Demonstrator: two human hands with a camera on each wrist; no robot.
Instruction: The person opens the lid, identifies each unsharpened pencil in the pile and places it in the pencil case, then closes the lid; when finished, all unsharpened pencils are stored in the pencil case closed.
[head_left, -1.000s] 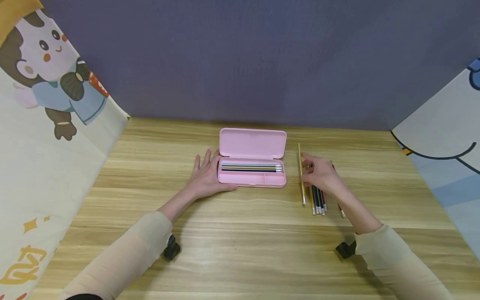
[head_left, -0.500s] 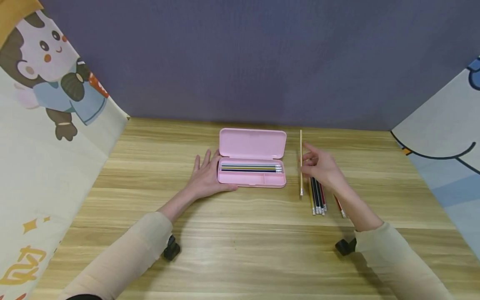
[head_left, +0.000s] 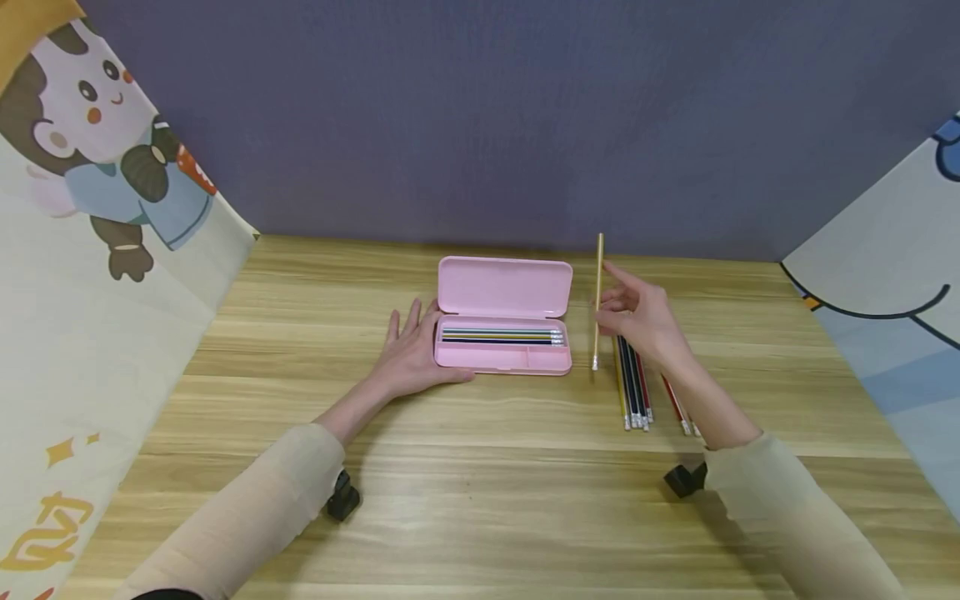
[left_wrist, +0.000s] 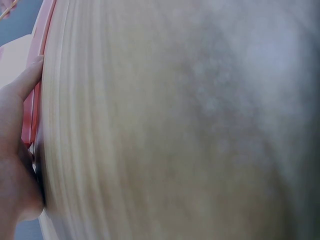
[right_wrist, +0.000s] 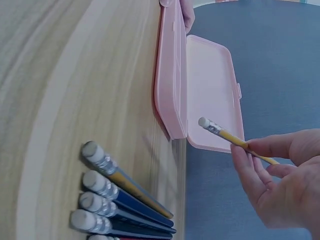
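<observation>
A pink pencil case (head_left: 480,357) lies with its lid (head_left: 505,286) raised at the back. Several pencils (head_left: 498,335) lie side by side in its long rear compartment, eraser ends to the right. My left hand (head_left: 408,360) rests against the case's left end, thumb straight along the front wall and the other fingers spread. My right hand (head_left: 647,323) pinches a yellow pencil (head_left: 598,283) between thumb and fingers, off the table, right of the case. In the right wrist view, this pencil's white eraser (right_wrist: 204,122) points toward the case.
Below my right hand lies a bunch of yellow, black and red pencils (head_left: 633,392), erasers toward me. Slightly apart to its right is a red pencil (head_left: 675,404), with another eraser end beside it. A dark wall (head_left: 510,125) stands behind the wooden table (head_left: 480,500).
My right hand has lifted the yellow pencil from beside the bunch and moved it up and away from me. My left hand and the pencil case have stayed in place.
</observation>
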